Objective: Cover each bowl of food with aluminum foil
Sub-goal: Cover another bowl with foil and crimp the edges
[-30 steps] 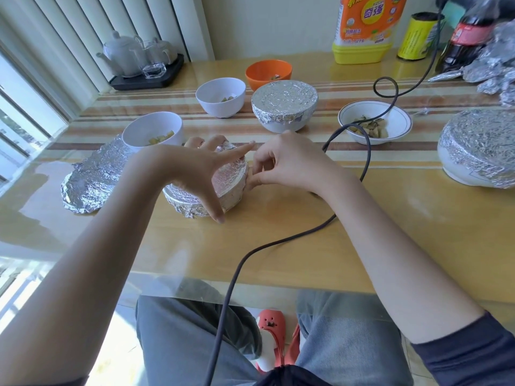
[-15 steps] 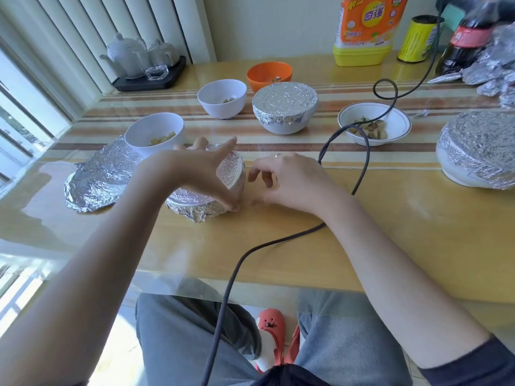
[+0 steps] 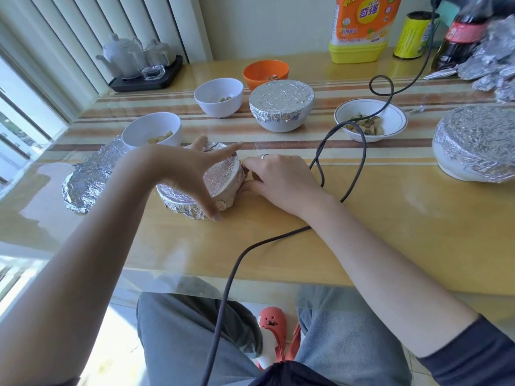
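Now the right hand (image 3: 278, 181) has dropped low and pinches the foil at the side of the bowl (image 3: 220, 179) near the table's front. The left hand (image 3: 192, 174) stays spread flat on top. This bowl looks nearly covered.

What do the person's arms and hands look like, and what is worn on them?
Both forearms are bare. The right arm has a dark navy sleeve pushed up near the elbow. On the left arm, only a sliver of dark sleeve shows at the lower frame edge. The right hand wears a thin silver ring on one finger. The left hand shows no ring or watch. No gloves.
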Available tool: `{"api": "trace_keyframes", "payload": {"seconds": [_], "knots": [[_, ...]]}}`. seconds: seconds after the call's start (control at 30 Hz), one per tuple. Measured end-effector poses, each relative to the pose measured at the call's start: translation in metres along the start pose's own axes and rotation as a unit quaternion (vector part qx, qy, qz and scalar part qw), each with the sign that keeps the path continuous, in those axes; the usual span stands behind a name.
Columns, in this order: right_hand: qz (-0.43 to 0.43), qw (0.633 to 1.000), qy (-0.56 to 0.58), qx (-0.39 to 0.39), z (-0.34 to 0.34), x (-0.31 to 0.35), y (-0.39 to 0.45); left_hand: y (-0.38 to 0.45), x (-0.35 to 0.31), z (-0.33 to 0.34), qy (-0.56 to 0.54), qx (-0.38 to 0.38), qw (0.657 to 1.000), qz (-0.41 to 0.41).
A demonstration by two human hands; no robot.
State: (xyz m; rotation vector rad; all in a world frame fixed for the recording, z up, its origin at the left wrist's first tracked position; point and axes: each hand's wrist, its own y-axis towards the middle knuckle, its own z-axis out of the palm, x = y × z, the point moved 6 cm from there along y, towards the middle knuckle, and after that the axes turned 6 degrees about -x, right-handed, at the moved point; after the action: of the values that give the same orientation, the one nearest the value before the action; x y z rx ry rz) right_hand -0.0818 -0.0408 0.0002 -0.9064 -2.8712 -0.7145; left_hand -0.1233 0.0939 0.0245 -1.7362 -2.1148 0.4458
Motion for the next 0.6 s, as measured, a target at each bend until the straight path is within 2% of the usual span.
{"api": "trace_keyframes", "payload": {"seconds": [0.33, 0.6], "knots": [[-0.067, 0.996, 0.012, 0.052, -0.014, -0.004, 0.018, 0.001, 0.0, 0.0, 0.012, -0.003, 1.0, -0.005], [-0.024, 0.993, 0.011, 0.117, -0.02, -0.008, 0.047, -0.001, -0.002, -0.001, 0.019, -0.011, 1.0, -0.01]]}}
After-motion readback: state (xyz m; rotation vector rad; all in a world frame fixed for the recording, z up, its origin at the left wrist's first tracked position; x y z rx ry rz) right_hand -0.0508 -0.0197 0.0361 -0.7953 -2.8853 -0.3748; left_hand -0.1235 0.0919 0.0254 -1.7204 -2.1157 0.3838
